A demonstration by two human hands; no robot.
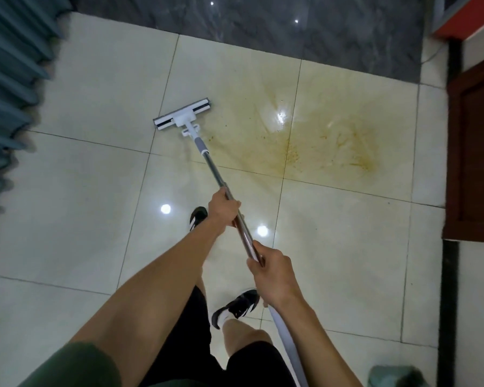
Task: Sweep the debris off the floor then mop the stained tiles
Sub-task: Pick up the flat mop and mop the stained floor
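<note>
Mopping stage, early. No broom in view and no loose debris on the pale tiles (pixel 76 208), apart from fine specks within the stain (pixel 305 135); sweeping judged complete or nearly so. Mop (pixel 183 114) flat on the floor, far and left of centre, its head just left of the stain's left edge, touching little or none of it. Pole (pixel 213 169) slanting from the head back to the near right. Left hand (pixel 222 209) clamped round the pole at mid-length, fingers wrapped fully. Right hand (pixel 273 270) clamped round the pole nearer the body, grey upper grip passing below the wrist. Yellow-brown stain spread across two far tiles, centre to right, straddling a grout line, densest at its right end, glossy and wet near its centre. Stain largely intact: bulk of mopping left. Dark tile band (pixel 263 20) beyond the stain; pleated curtain (pixel 9 88) along the left edge; wooden door (pixel 475 152) on the right. Both feet near, behind the mop. Next need, as judged: strokes to the right across the full stain.
</note>
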